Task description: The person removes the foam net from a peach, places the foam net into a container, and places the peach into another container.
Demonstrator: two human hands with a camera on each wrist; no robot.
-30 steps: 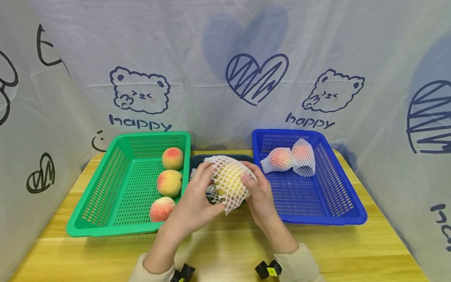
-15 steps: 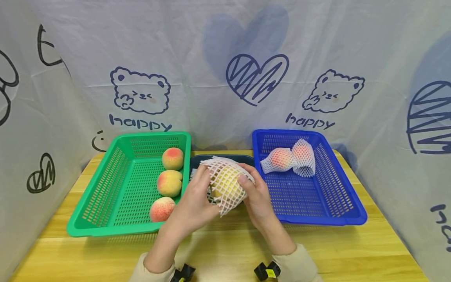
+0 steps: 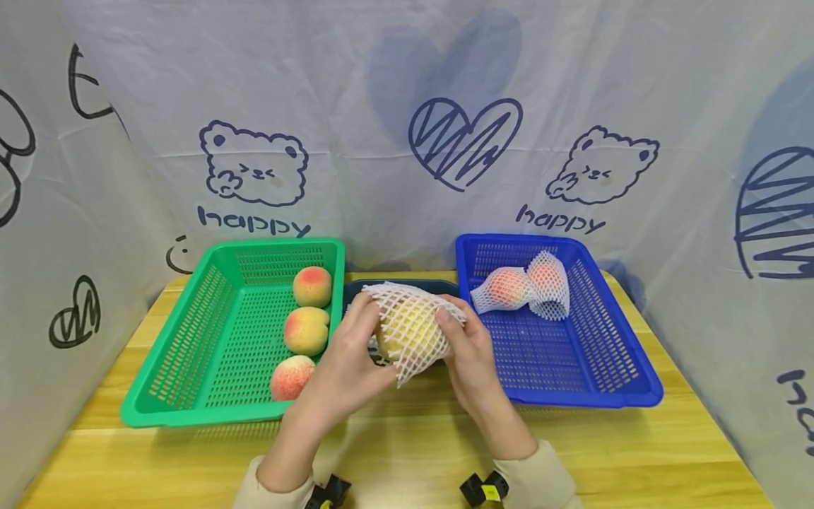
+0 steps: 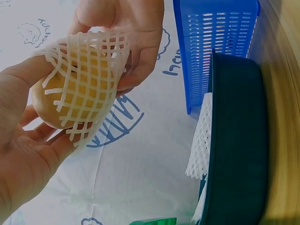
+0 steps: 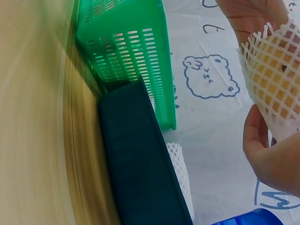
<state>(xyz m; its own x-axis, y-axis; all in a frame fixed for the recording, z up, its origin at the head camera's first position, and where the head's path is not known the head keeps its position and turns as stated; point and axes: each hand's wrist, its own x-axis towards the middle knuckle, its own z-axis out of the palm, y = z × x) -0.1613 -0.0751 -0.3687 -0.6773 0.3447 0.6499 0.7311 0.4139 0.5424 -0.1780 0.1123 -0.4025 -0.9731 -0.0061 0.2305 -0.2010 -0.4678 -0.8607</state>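
A yellow peach (image 4: 49, 104) is held up over the dark tray, partly inside a white foam net sleeve (image 3: 416, 339). My left hand (image 3: 352, 357) grips the peach from the left, its fingers around the bare side and at the sleeve's frayed opening. On the other side my right hand (image 3: 467, 350) grips the sleeve with the peach inside, thumb across the mesh. The left wrist view shows the net covering the right part of the fruit and the left part bare. Parts of both hands' fingers are hidden behind the fruit.
At left a green basket (image 3: 222, 417) holds three red-and-yellow peaches (image 3: 307, 331). The blue basket (image 3: 547, 360) on the right holds two net-wrapped peaches (image 3: 509, 286). Between them a dark tray (image 5: 140, 159) contains more white foam nets (image 4: 201, 140). All stand on a wooden table (image 3: 407, 452).
The peach and sleeve have turned slightly in the hands and moved a little left. The right thumb has shifted on the mesh. Both baskets and their contents have stayed put.
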